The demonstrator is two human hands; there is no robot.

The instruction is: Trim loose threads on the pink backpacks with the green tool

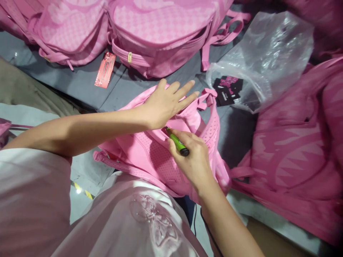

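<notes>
A pink backpack (168, 164) lies in front of me, its dotted mesh back panel and straps facing up. My left hand (167, 101) is spread flat across its upper part, fingers apart, holding nothing. Wrapped in my right hand (191, 153) is a slim green-handled tool (177, 142) with a black butt end. Its dark tip points at the backpack's fabric just below my left palm. Whether the tip touches the fabric I cannot tell. A buckled strap (209, 96) sticks up to the right of my left fingers.
Pink checkered backpacks (160, 46) line the far side of the grey table (88, 85), with a red tag (105, 70) beside them. A clear plastic bag (268, 53) and black cards (227, 91) lie to the right. Another pink backpack (294, 150) stands at the right.
</notes>
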